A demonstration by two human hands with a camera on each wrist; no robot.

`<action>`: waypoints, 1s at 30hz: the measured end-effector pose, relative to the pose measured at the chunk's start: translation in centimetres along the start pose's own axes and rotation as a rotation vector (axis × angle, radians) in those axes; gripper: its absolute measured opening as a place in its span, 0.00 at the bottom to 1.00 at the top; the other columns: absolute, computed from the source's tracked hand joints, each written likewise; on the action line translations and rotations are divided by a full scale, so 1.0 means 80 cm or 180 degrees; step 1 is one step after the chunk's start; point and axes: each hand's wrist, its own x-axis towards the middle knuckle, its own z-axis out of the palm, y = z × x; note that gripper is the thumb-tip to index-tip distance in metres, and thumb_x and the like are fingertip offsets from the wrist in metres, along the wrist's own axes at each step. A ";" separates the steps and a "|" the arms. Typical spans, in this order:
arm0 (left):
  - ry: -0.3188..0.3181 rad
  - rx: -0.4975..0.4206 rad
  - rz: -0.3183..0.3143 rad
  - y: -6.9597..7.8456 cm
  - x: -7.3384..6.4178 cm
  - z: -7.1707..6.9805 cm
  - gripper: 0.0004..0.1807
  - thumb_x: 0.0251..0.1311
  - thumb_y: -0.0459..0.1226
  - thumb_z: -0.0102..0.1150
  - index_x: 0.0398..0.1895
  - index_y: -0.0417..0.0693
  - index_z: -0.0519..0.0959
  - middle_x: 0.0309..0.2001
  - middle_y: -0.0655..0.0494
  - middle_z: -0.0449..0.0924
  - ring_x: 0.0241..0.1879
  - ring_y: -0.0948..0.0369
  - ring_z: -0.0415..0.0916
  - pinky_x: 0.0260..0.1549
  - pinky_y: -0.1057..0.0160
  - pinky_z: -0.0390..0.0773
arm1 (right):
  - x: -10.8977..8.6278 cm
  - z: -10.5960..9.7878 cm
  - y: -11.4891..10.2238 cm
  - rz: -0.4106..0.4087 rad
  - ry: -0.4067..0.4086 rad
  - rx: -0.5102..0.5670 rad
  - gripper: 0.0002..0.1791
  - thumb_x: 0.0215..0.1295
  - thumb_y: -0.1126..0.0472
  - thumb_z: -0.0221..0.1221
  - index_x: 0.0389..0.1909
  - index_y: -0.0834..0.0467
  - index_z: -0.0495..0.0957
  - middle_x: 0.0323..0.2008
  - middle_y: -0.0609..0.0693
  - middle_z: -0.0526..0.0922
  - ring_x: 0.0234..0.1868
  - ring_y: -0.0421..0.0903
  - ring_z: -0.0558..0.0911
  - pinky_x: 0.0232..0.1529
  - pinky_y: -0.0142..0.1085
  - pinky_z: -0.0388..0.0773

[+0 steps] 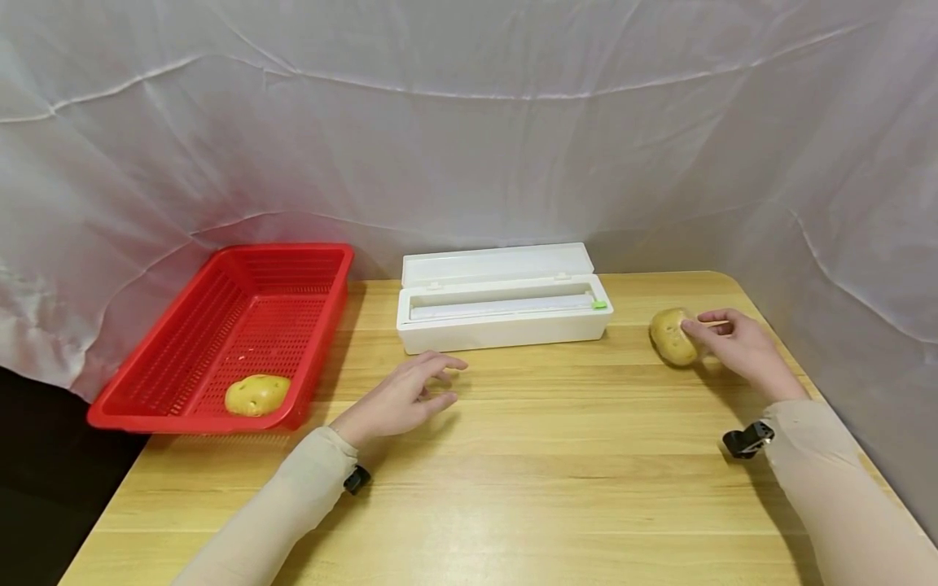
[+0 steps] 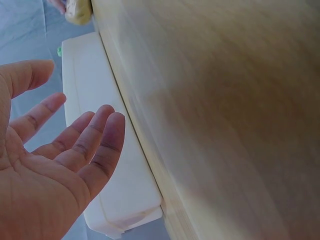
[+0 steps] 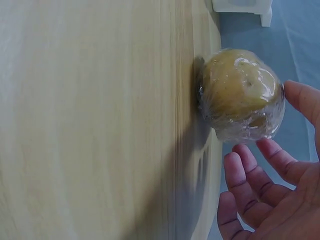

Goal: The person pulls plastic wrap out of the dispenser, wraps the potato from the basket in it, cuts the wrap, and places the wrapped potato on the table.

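Only a light contact is made with the potato [image 1: 672,337] by the right hand [image 1: 747,350]: the thumb tip is laid against its side, the index fingertip is brought to the edge of its clear film [image 3: 245,127], and the other fingers are held loosely bent and apart from it. The hand is left about half open; whether any real pinch is applied cannot be told. By the left hand [image 1: 399,399] nothing is held; its fingers are parted and gently bent above the table [image 1: 513,488], in front of the white box [image 1: 506,334].

The film-covered potato appears to be rested on the table, to the right of the box and near the right edge. The box is set at the back with its lid [image 1: 498,264] tipped back, and a white roll [image 1: 501,308] and a green tab [image 1: 599,305] are shown. A second potato [image 1: 258,395] is held in the near end of the red basket [image 1: 337,301], at the left.

The step in hand is judged to be the handling of the wrapped potato at its spot on the right; whether it is being set down or taken up cannot be read. If set down, the thumb and index finger need only be parted; if taken up, they must be closed further round it.
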 end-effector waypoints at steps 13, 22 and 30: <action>0.0007 0.0002 -0.0032 -0.001 0.000 0.001 0.27 0.74 0.38 0.66 0.74 0.48 0.74 0.68 0.49 0.78 0.63 0.50 0.82 0.53 0.49 0.86 | -0.002 0.004 -0.008 -0.0112 0.0011 -0.0049 0.44 0.79 0.32 0.52 0.74 0.67 0.67 0.63 0.74 0.76 0.63 0.69 0.78 0.48 0.41 0.75; -0.0010 -0.0038 0.0008 -0.001 0.001 0.001 0.27 0.74 0.38 0.66 0.74 0.48 0.74 0.68 0.46 0.79 0.63 0.48 0.82 0.55 0.46 0.86 | 0.000 0.006 -0.001 -0.0439 0.0552 -0.0140 0.23 0.86 0.52 0.48 0.62 0.68 0.72 0.58 0.78 0.79 0.57 0.75 0.80 0.44 0.44 0.80; -0.0019 -0.0054 0.0010 -0.001 0.001 0.001 0.27 0.74 0.37 0.65 0.74 0.47 0.74 0.68 0.48 0.78 0.63 0.48 0.82 0.55 0.47 0.86 | -0.010 0.016 -0.023 -0.0516 0.0647 -0.1018 0.42 0.71 0.28 0.61 0.61 0.65 0.79 0.53 0.72 0.85 0.50 0.69 0.85 0.46 0.63 0.80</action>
